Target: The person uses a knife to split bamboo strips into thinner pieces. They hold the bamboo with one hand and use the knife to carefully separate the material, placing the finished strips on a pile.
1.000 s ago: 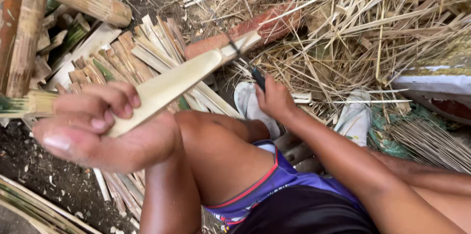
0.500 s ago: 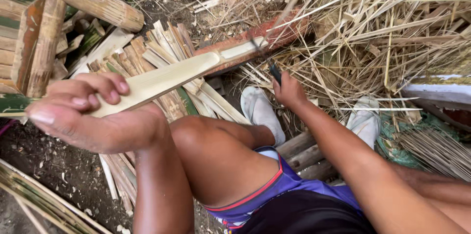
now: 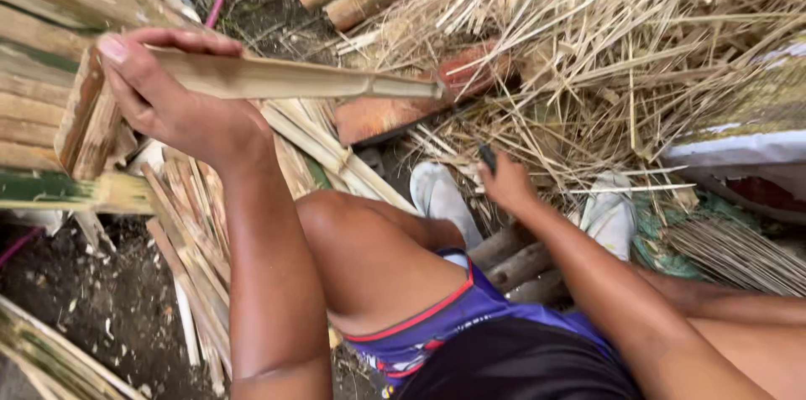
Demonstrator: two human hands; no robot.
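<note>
The split bamboo slat [image 3: 294,79] looks matt, pale and fibrous; the shavings [image 3: 604,47] dry and rough.

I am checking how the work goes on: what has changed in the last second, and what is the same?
The left hand has lifted the bamboo strip from a slant to nearly level, higher in view. The right hand has stayed low by the straw, gripping a dark knife handle. The person remains seated, white shoes in place.
</note>
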